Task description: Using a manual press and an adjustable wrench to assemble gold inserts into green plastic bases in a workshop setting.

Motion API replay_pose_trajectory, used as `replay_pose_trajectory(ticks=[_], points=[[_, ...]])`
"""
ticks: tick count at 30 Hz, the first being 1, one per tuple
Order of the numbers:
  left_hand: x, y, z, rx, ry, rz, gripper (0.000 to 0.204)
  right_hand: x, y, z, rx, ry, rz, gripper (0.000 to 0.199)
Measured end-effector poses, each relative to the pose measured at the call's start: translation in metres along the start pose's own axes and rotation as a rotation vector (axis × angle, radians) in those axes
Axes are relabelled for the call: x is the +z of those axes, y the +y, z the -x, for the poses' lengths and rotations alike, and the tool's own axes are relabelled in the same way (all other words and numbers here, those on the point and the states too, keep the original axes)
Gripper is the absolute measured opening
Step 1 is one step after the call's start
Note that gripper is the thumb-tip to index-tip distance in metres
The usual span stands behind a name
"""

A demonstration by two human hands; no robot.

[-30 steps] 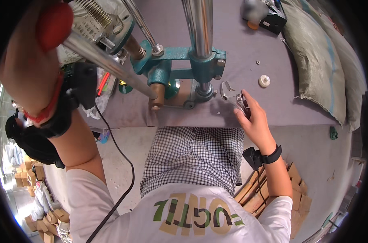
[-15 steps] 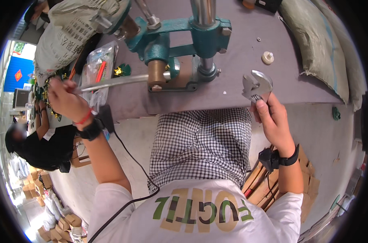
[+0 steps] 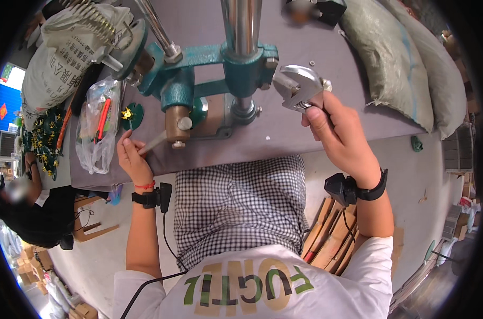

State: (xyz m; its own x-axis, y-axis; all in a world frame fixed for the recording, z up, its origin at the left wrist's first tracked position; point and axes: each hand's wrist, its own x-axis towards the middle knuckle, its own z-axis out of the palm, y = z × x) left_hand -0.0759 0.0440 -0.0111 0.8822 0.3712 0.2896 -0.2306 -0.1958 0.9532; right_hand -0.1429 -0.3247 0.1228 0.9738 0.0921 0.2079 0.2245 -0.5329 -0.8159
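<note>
Holding wrench (image 3: 300, 87) clamped in my right hand (image 3: 339, 135), upper right of centre, jaws toward green press (image 3: 220, 74), apparently for reach. Left hand (image 3: 132, 159) pinches lever tip (image 3: 145, 149), left of centre, seemingly steadying it.

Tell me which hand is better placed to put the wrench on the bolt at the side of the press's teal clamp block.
The right hand. It already holds the adjustable wrench, whose open head sits just beside the teal clamp block. The left hand is down at the table edge by the lever, farther from the block.
</note>
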Motion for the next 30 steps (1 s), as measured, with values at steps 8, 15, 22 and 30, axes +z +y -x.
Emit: replay_pose_trajectory(ticks=[8,15,22,30], points=[[0.002,0.001,-0.002,0.038,0.104,0.017,0.025,-0.014,0.003,-0.028,-0.065,-0.09,0.189,0.016],[-0.002,-0.003,-0.003,-0.003,0.073,0.081,0.024,-0.033,-0.014,-0.04,-0.156,-0.095,0.328,0.016],[-0.008,-0.004,-0.001,-0.03,0.082,0.095,0.024,-0.03,-0.017,-0.052,-0.158,-0.123,0.475,0.013],[-0.006,-0.01,0.0,-0.023,0.048,0.154,0.023,-0.024,-0.003,-0.051,-0.249,-0.053,0.557,0.018]])
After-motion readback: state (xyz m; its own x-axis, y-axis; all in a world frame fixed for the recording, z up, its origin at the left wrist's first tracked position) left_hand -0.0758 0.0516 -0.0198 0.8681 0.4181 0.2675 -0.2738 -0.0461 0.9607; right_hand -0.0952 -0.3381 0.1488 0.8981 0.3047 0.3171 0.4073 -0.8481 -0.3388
